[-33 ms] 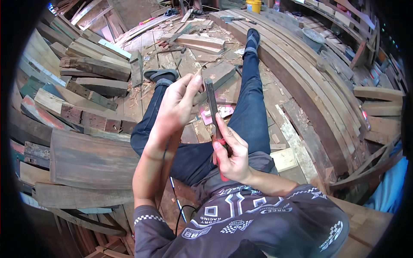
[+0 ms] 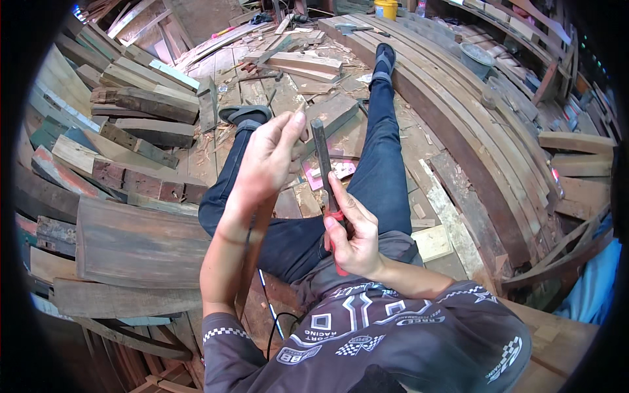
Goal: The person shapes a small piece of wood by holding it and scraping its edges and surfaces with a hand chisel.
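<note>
My right hand (image 2: 350,236) is shut on the red handle of a chisel (image 2: 322,154), whose dark metal blade points up and away from me. My left hand (image 2: 268,154) is raised just left of the blade, with thumb and fingertips pinched together near its top end. Whether they hold a small chip there I cannot tell. Both hands hover above my lap. My legs in blue jeans (image 2: 383,164) stretch out over the wooden floor.
Rough timber blocks and boards (image 2: 141,108) are stacked at the left. Long curved planks (image 2: 458,131) run along the right. A pink packet (image 2: 341,169) lies between my legs, and a yellow bucket (image 2: 385,8) and a grey bucket (image 2: 475,59) stand at the back.
</note>
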Motion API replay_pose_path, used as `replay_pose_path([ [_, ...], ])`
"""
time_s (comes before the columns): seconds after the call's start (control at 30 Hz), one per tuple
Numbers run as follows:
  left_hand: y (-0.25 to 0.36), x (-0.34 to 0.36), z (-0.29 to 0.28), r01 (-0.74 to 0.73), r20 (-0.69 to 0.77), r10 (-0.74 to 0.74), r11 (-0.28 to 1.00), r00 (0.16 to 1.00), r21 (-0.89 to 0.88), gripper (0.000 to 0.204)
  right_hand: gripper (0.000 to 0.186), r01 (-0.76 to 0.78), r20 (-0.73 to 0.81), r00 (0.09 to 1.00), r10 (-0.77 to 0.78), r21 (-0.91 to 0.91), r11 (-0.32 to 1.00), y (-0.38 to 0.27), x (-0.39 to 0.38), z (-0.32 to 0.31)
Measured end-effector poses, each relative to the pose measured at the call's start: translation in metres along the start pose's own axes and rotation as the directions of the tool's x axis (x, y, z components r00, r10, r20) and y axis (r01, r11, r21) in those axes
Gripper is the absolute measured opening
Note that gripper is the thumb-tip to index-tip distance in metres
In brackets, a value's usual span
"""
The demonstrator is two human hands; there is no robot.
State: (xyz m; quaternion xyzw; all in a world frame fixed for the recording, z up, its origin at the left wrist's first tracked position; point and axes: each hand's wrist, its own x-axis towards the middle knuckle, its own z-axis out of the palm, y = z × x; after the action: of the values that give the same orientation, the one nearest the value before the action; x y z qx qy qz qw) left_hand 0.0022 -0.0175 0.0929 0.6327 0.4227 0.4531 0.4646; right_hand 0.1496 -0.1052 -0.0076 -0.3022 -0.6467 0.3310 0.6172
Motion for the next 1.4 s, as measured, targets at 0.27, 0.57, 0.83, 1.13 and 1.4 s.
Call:
replay_pose_path([
  [0.27, 0.025, 0.002, -0.010, 0.306, 0.015, -0.307, 0.940, 0.952, -0.152, 0.053, 0.058, -0.046, 0.026, 0.999, 0.045, 0.024, 0.999, -0.003, 0.002, -0.005],
  [0.57, 0.006, -0.002, -0.007, 0.165, 0.167, -0.131, 0.964, 0.977, -0.206, 0.018, 0.053, 0.035, 0.019, 0.999, -0.033, -0.061, 0.998, -0.008, 0.020, -0.004],
  [0.83, -0.017, 0.004, 0.013, -0.251, 0.092, 0.243, 0.964, 0.966, 0.083, 0.019, 0.059, 0.072, 0.021, 0.997, -0.069, -0.180, 0.981, -0.012, 0.026, -0.010],
  [1.13, -0.015, 0.004, 0.000, -0.152, 0.031, 0.148, 0.963, 0.988, 0.223, 0.027, 0.059, 0.130, 0.017, 0.991, -0.129, -0.138, 0.982, -0.012, 0.022, -0.004],
  [1.4, -0.028, 0.006, 0.001, -0.232, 0.097, 0.218, 0.956, 0.971, 0.178, 0.019, 0.054, 0.061, 0.009, 0.998, -0.061, -0.090, 0.994, -0.010, 0.018, -0.002],
])
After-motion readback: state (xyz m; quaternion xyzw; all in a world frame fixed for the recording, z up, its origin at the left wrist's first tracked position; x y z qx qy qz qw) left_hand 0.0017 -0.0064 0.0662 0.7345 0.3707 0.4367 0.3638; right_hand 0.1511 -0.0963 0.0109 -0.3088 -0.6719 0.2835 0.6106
